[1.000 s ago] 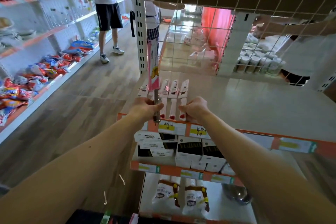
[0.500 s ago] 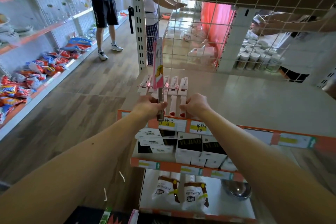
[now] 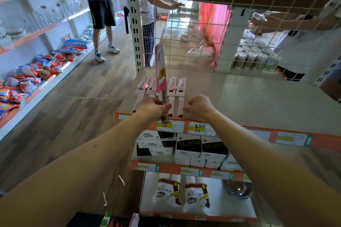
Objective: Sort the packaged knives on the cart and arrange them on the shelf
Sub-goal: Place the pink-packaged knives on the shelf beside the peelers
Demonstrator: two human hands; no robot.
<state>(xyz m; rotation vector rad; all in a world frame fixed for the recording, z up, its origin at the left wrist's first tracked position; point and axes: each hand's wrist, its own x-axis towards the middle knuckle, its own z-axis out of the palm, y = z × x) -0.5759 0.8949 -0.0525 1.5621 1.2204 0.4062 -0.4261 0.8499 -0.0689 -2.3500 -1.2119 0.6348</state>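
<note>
While my left hand (image 3: pixel 152 108) grips the knife (image 3: pixel 160 72) by its steel handle, fingers and thumb curled round it, its pink sleeve stands upright above the row (image 3: pixel 177 86) of packed knives at the front left of the shelf (image 3: pixel 258 101). Over the last second the knife has drifted only a little to the right, from the row's left end toward its middle. It has not tipped down and hangs over the row, not yet laid. My right hand (image 3: pixel 198 107) has stayed at the right end of the row, fingers curled against the outermost pack. Whether it pinches that pack or merely steadies it I cannot tell. The row lies as it did, packs side by side, handles toward me, just behind the price rail (image 3: pixel 199 128).

So little has moved that I judge the placing barely under way: I am lining up, not setting down. My knife looks unlike the white, red-tipped packs below, so it probably wants a spot beside them rather than among them. I cannot make out the cart.
</note>
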